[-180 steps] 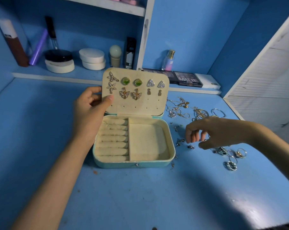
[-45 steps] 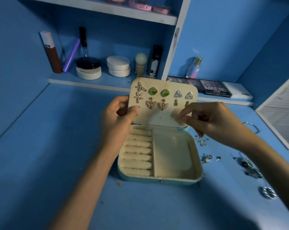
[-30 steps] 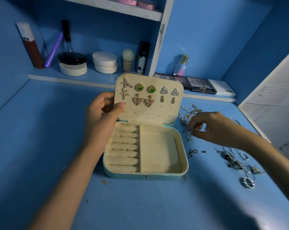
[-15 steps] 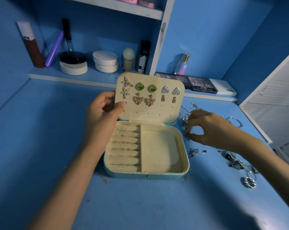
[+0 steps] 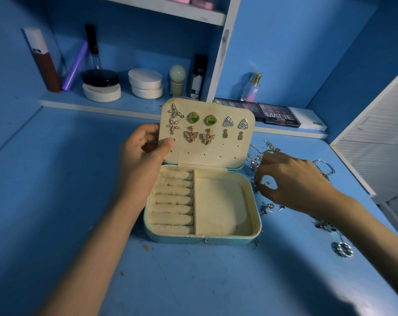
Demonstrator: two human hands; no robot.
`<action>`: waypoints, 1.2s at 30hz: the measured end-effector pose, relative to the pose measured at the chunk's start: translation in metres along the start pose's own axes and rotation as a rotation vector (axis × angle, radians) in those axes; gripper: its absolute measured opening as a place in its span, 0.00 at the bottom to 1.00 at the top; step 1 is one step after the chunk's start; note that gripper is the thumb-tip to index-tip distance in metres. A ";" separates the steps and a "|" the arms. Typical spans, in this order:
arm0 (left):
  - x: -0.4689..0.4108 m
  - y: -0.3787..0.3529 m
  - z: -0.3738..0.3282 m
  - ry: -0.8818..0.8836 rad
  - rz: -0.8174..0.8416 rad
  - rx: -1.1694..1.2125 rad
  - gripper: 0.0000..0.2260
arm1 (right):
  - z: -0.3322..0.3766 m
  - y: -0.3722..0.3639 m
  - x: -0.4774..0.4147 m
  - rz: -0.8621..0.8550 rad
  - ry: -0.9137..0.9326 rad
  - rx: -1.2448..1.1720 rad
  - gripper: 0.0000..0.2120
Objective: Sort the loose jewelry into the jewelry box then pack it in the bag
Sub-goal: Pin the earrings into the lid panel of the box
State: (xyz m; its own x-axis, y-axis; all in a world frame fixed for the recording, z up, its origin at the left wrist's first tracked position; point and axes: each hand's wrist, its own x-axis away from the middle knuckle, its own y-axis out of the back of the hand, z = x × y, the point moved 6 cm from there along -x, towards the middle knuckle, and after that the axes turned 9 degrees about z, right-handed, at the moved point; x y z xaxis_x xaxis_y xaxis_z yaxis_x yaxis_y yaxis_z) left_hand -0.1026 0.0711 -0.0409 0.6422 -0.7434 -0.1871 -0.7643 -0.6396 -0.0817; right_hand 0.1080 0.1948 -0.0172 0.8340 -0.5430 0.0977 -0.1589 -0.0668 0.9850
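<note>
Head camera is looking down at a blue surface [image 5: 56, 179] where the jewelry box [image 5: 202, 238] is sitting open, its lid [image 5: 207, 153] standing upright at the back. The left hand [image 5: 141, 160] is gripping the lid's left edge, with the thumb pressing on the pale inner face and the fingers wrapping behind. Five pairs of earrings are sitting pinned in the lid: flowers [image 5: 175, 111], green stones [image 5: 194, 117], triangles [image 5: 228, 122], butterflies [image 5: 190, 136] and small pineapples [image 5: 225, 134]. Below, the ring rolls [image 5: 170, 201] are filling the box's left side, and the plain compartment [image 5: 218, 206] is taking up the right.

The right hand [image 5: 291, 179] is hovering low just beside the box's right rim, thumb and forefinger curling into a ring with their tips meeting; whether a piece is caught between them I cannot tell. Loose jewelry is lying around it: tangled chains [image 5: 262, 149] behind, small studs [image 5: 267, 206] near the wrist, a bangle [image 5: 323, 166] to the right and rings [image 5: 343, 249] nearer the camera. A low shelf [image 5: 90, 103] at the back is carrying cosmetics and a palette [image 5: 278, 115] marked MATTE.
</note>
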 end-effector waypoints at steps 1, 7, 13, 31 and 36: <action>0.000 0.000 0.000 0.001 0.000 0.000 0.09 | 0.000 0.000 0.000 -0.006 -0.003 -0.008 0.06; -0.001 0.001 0.002 0.006 -0.004 0.002 0.09 | -0.001 0.000 0.000 0.042 0.007 0.000 0.07; -0.001 0.000 0.001 -0.004 0.001 -0.004 0.09 | -0.003 -0.003 -0.005 0.090 -0.013 -0.094 0.07; 0.001 0.004 -0.010 -0.030 0.095 -0.124 0.10 | -0.005 -0.011 -0.002 -0.126 0.135 -0.368 0.05; 0.002 0.003 -0.008 -0.045 0.074 -0.091 0.10 | -0.002 -0.011 0.004 -0.213 0.161 -0.299 0.04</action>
State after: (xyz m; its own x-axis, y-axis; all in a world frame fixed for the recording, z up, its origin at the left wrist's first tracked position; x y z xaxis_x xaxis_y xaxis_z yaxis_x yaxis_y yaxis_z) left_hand -0.1031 0.0661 -0.0334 0.5791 -0.7813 -0.2328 -0.7999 -0.5997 0.0225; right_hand 0.1139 0.1950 -0.0274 0.9075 -0.4040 -0.1152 0.1674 0.0962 0.9812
